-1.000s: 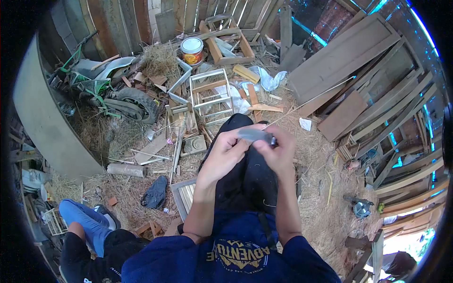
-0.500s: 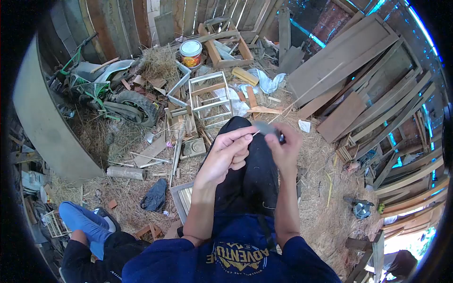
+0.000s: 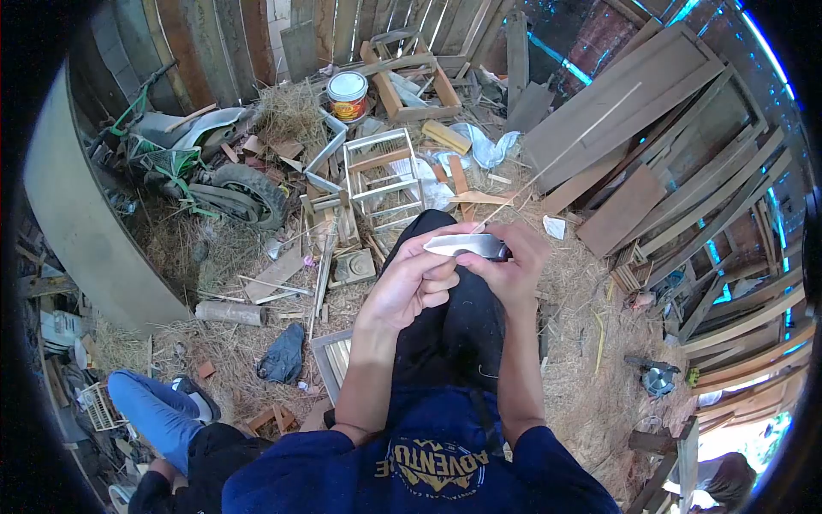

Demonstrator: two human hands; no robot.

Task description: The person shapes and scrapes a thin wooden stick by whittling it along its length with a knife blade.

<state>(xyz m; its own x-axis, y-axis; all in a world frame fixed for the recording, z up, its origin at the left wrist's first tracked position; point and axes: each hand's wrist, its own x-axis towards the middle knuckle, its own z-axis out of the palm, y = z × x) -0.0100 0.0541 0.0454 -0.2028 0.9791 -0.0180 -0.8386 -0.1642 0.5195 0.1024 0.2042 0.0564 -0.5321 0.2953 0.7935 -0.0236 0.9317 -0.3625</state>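
Observation:
My right hand [image 3: 514,267] is closed around the dark handle of a knife [image 3: 462,247], its broad shiny blade pointing left. A long thin wooden stick [image 3: 561,161] runs from my left hand [image 3: 408,278] past the blade, up and to the right. The fingers of my left hand are curled, pinching the stick's near end, most of which is hidden by the fingers and blade. Both hands are close together above my dark trousers [image 3: 462,334], the blade lying over the left fingertips.
A slatted wooden frame [image 3: 383,182] and a paint bucket [image 3: 348,97] stand ahead among wood scraps. Boards [image 3: 621,107] lean at right; a motorbike [image 3: 205,176] lies at left. A circular saw [image 3: 658,379] rests on the straw-covered floor. Another person's leg [image 3: 154,407] is at lower left.
The knife was a blur between my hands and now shows clearly, its blade over the left fingers. My right hand has shifted slightly. The stick's full length stands out more clearly.

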